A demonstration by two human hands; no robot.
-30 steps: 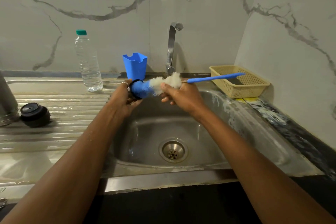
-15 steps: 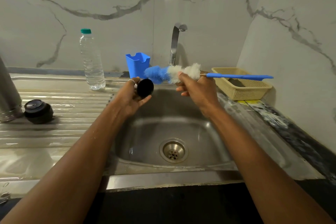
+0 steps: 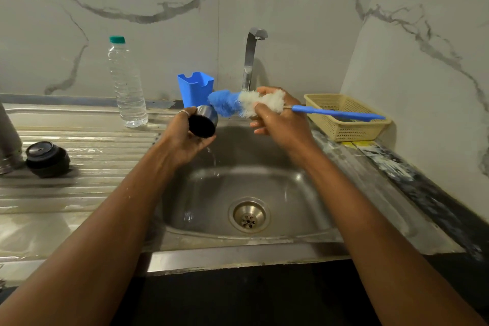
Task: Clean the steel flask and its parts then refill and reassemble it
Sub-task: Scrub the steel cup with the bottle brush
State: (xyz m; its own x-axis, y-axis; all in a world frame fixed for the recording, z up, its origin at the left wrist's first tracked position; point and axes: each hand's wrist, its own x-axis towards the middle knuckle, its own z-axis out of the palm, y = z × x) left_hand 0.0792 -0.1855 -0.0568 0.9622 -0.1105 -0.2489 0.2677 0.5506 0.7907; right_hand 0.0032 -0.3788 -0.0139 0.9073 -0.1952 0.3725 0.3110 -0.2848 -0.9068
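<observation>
My left hand [image 3: 182,137] grips the steel flask cup [image 3: 203,122] over the sink, its dark opening tilted toward me, and water trickles from it. My right hand [image 3: 280,120] holds a bottle brush [image 3: 238,104] by its white bristles; the blue bristle tip sits just above the cup and the blue handle [image 3: 338,113] points right. The black flask stopper [image 3: 47,157] rests on the drainboard at the left. Beside it, at the frame's left edge, stands the steel flask body [image 3: 8,140], only partly in view.
The steel sink [image 3: 312,193] lies below my hands with a drain [image 3: 249,216] in its middle and a tap [image 3: 251,58] behind. A plastic water bottle [image 3: 127,82] and blue holder [image 3: 195,88] stand at the back. A yellow basket [image 3: 346,116] sits right.
The brush has come out of the cup and moved right and up. The cup's mouth has tipped toward me and water now runs out of it.
</observation>
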